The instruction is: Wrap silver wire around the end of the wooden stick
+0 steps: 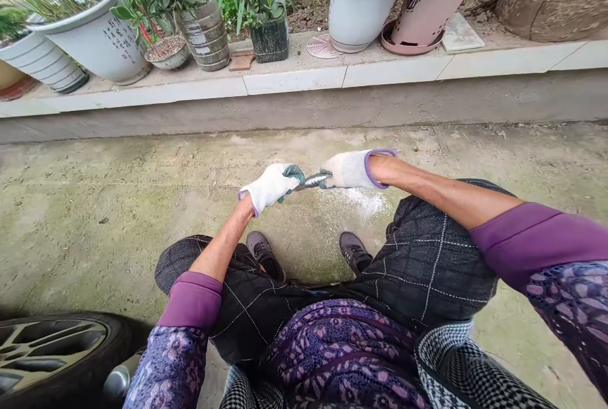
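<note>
Between my two gloved hands, low above the concrete, is a short, shiny, silvery elongated thing (315, 180) with darker markings. Its exact kind cannot be made out. My left hand (279, 183), in a white knit glove with green-coated fingers, is closed around its left end. The other end disappears into the closed fingers of my right hand (342, 170), gloved the same way with a purple cuff edge. Both ends are hidden by the gloves. Just below and right of the hands, white powder or flakes (368, 201) lie scattered on the ground.
A low tiled ledge (294, 80) runs across the back, bearing several potted plants, including a white pot (363, 13) and a pink pot (425, 7). My shoes (354, 251) stand on the concrete floor (118, 200). A car wheel (61, 358) is close at lower left.
</note>
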